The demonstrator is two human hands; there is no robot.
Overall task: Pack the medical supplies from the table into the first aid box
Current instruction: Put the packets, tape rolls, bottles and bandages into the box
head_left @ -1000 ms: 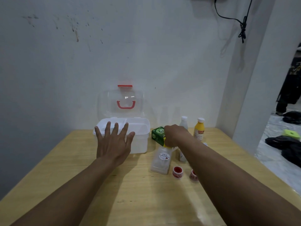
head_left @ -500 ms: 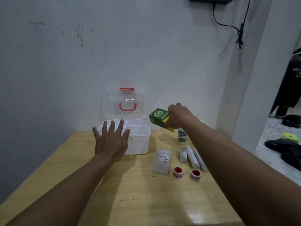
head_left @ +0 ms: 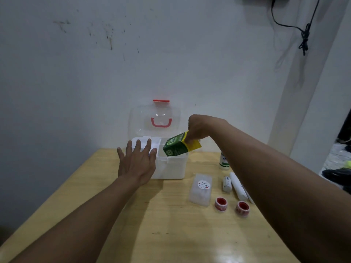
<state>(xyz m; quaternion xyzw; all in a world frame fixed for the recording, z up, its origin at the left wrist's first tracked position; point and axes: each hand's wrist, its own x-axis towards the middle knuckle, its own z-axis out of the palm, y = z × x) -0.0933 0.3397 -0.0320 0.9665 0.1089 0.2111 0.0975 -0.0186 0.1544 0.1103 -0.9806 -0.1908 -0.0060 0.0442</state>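
Observation:
The white first aid box point(head_left: 171, 168) stands at the back of the table, its clear lid point(head_left: 155, 118) with a red handle raised against the wall. My right hand point(head_left: 197, 129) grips a green and yellow carton point(head_left: 178, 146), tilted, over the box's right compartment. My left hand point(head_left: 137, 162) hovers flat with fingers spread in front of the box's left side, holding nothing. On the table lie a clear film packet point(head_left: 201, 188), two red tape rolls point(head_left: 220, 203) point(head_left: 242, 207), a small bandage roll point(head_left: 227, 184), a white tube point(head_left: 237, 188) and a white bottle point(head_left: 224, 162), partly hidden by my right arm.
The light wooden table point(head_left: 171, 234) meets a white wall behind the box. A black cable point(head_left: 303, 35) hangs on the wall at the upper right. Past the table's right edge there is floor with dark objects point(head_left: 338, 176).
My right hand lifted the green carton from the table and carried it left and up over the open box. My left hand stayed spread near the box front.

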